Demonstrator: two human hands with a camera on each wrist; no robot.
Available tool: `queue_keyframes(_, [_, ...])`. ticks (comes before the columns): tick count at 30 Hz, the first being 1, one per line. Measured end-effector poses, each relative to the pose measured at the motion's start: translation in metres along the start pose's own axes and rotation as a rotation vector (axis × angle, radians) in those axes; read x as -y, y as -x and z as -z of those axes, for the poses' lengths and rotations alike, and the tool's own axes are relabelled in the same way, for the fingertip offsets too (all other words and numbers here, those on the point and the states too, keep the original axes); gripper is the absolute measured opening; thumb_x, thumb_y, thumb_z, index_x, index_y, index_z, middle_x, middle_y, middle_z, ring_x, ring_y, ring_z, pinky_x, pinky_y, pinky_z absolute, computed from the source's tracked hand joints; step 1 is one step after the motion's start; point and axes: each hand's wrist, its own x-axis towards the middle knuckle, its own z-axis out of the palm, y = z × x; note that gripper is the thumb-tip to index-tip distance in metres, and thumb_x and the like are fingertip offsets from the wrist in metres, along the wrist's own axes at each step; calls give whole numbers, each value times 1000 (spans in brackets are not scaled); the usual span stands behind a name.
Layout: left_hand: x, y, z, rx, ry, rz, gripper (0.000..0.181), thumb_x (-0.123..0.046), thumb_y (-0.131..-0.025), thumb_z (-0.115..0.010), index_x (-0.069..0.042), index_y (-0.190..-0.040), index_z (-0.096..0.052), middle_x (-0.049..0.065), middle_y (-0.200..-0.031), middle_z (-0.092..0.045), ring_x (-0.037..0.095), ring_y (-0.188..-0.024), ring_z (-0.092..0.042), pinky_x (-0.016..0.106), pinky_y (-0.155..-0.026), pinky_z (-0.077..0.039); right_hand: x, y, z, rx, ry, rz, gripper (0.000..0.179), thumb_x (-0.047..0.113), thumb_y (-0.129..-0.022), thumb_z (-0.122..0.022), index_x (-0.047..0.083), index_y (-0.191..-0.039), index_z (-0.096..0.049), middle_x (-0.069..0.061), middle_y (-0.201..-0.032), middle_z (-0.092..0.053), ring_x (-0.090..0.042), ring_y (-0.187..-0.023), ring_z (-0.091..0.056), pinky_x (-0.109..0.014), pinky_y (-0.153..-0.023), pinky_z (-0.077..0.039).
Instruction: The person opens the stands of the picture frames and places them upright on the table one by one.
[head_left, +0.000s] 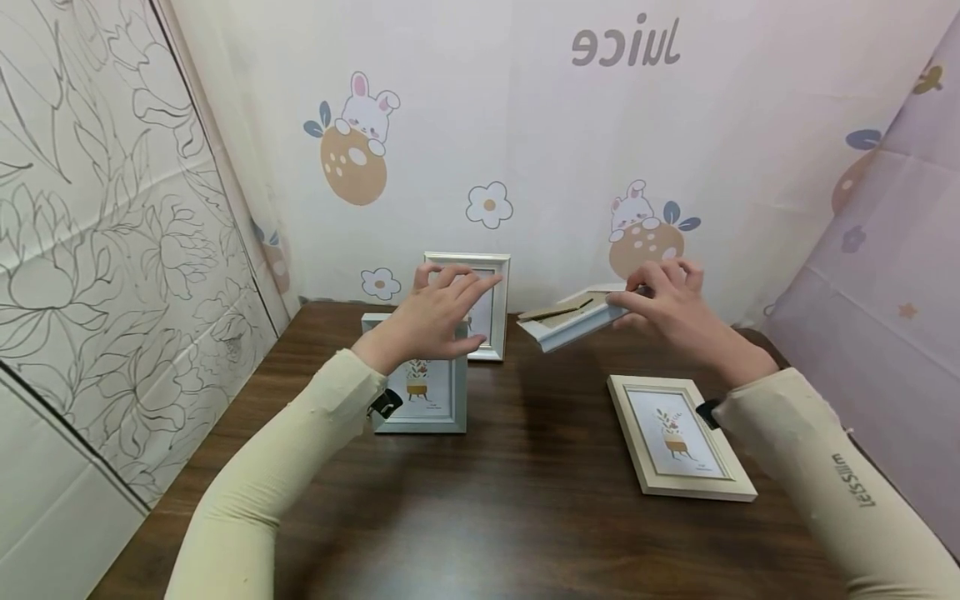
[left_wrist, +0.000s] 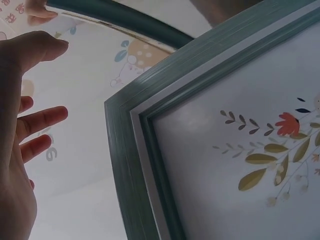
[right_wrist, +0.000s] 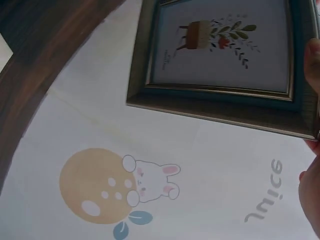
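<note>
My right hand grips one end of a pale blue photo frame, held in the air with its tan backboard and stand facing up. From below, the right wrist view shows that frame's front, with a gold inner edge and a plant print. My left hand hovers with spread fingers and holds nothing; it hides part of a grey-green photo frame standing upright. The left wrist view shows a frame's green border beside that hand. Behind stands a silver-white photo frame, partly covered.
A cream photo frame lies face up on the dark wooden table at the right, near my right forearm. A printed curtain hangs behind the table. A panel with flower line drawings stands at the left.
</note>
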Motion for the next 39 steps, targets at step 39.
queue_keyframes(39, [21,-31,1,125,75,111,54,-38,-104,-47,-14,-151,-40,3,-145,-48,27,-134,-33,52,-103,-16,20,0,16,-159,-43,-20,46,49,-100,-47,8,-108,-67,-24,-100,-46,-41,-95,-34,-56,-91,-9])
